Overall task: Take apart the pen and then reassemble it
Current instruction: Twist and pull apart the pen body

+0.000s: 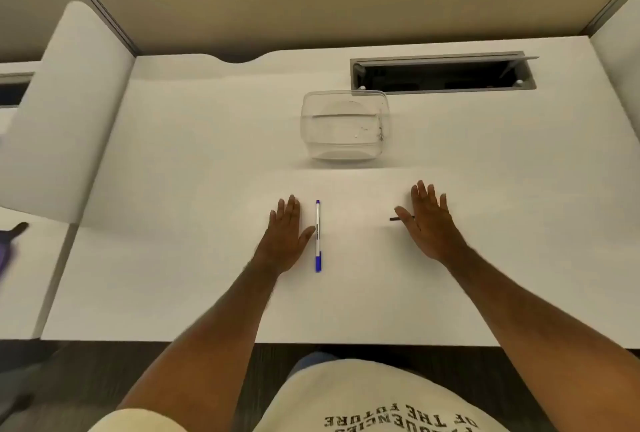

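A white pen point(318, 235) with a blue cap at its near end and a blue tip at its far end lies whole on the white desk point(194, 189), pointing away from me. My left hand point(285, 235) rests flat, palm down, just left of the pen, its thumb touching the barrel. My right hand point(427, 222) lies flat and open farther right. A thin dark stick point(396, 219) pokes out from under its thumb side; the rest of the stick is hidden by the hand.
A clear plastic container point(344, 126) stands behind the hands at mid-desk. An open cable hatch point(443, 76) is set into the desk at the back right. Partition walls close the back and both sides. A white divider panel point(65, 112) stands on the left.
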The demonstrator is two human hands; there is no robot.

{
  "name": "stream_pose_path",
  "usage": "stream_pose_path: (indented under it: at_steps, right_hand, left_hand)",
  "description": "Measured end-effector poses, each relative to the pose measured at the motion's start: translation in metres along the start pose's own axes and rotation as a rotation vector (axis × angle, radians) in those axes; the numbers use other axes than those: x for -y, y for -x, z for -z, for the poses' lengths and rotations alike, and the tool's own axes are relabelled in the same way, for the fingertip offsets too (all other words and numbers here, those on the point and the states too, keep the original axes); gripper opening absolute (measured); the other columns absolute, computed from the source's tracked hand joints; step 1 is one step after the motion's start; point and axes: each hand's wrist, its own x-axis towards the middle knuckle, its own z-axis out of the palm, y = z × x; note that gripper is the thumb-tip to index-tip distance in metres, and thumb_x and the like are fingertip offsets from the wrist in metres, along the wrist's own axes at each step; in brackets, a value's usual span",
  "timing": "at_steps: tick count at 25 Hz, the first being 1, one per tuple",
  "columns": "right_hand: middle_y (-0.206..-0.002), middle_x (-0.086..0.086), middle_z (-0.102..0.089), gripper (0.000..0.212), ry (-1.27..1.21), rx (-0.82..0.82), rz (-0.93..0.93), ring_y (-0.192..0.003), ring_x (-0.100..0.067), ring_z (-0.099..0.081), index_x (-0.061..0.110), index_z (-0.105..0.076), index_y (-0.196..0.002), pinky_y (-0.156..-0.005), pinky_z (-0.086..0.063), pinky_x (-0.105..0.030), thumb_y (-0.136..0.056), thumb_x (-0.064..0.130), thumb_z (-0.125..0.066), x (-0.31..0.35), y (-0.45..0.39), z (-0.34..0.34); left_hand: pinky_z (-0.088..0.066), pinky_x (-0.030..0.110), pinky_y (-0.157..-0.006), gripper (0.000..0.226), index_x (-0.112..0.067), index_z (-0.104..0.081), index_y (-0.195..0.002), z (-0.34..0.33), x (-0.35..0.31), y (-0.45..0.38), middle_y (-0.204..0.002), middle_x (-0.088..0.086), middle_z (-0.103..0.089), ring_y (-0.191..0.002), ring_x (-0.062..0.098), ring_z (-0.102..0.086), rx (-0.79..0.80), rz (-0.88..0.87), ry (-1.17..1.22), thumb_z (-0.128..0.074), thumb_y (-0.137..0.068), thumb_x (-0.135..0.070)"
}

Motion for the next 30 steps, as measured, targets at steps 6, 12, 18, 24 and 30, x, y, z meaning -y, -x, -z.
stream_pose_path:
  at_steps: [6, 12, 18, 24, 30]
  right_hand:
    - [-0.171, -0.015, -0.014, 0.109, 0.011, 0.017, -0.029, -0.159, -0.034, -0.013, 0.002, -0.02, -0.161, -0.128, -0.006, -0.051, -0.088, 0.08, 0.001, -0.004, 0.0, -0.017]
    - [-0.168, -0.01, -0.028, 0.064, -0.146, -0.123, -0.017, -0.157, -0.033, -0.02, 0.008, -0.038, -0.156, -0.129, -0.009, -0.048, -0.106, 0.047, -0.037, 0.0, 0.001, -0.013]
    - [-0.134, -0.007, -0.063, 0.043, -0.225, -0.278, 0.02, -0.123, -0.031, -0.055, 0.014, -0.057, -0.136, -0.103, -0.048, -0.044, -0.103, 0.041, -0.049, 0.016, 0.006, -0.005]
    - [-0.121, -0.005, -0.066, 0.035, -0.201, -0.281, 0.058, -0.109, -0.029, -0.061, 0.014, -0.061, -0.127, -0.093, -0.051, -0.042, -0.102, 0.037, -0.054, 0.023, 0.011, -0.009]
    - [-0.117, 0.001, -0.065, 0.026, -0.218, -0.262, 0.15, -0.11, -0.023, -0.059, 0.017, -0.06, -0.119, -0.091, -0.051, -0.037, -0.103, 0.037, -0.053, 0.037, 0.017, -0.02]
  left_hand:
    - [0.0, 0.043, -0.13, 0.077, -0.006, -0.001, -0.162, -0.007, -0.005, 0.003, -0.172, 0.007, 0.005, -0.159, 0.027, 0.005, -0.014, 0.073, 0.03, -0.032, -0.106, -0.05]
    - [-0.039, 0.049, -0.116, 0.054, -0.002, -0.048, -0.144, 0.002, -0.037, 0.001, -0.149, 0.017, -0.05, -0.141, 0.038, -0.044, -0.283, 0.079, 0.091, -0.057, -0.101, -0.034]
    - [-0.052, 0.042, -0.078, 0.034, -0.009, -0.056, -0.108, 0.017, -0.062, -0.017, -0.098, 0.009, -0.065, -0.088, 0.032, -0.064, -0.259, 0.246, 0.007, -0.055, -0.096, -0.041]
    - [-0.051, 0.04, -0.088, 0.037, -0.01, -0.058, -0.114, 0.011, -0.06, -0.023, -0.112, 0.009, -0.067, -0.101, 0.032, -0.066, -0.118, 0.345, -0.021, -0.05, -0.098, -0.043]
    - [-0.05, 0.036, -0.084, 0.03, -0.01, -0.065, -0.104, 0.021, -0.066, -0.029, -0.106, 0.009, -0.07, -0.1, 0.031, -0.066, -0.048, 0.345, 0.054, -0.055, -0.091, -0.035]
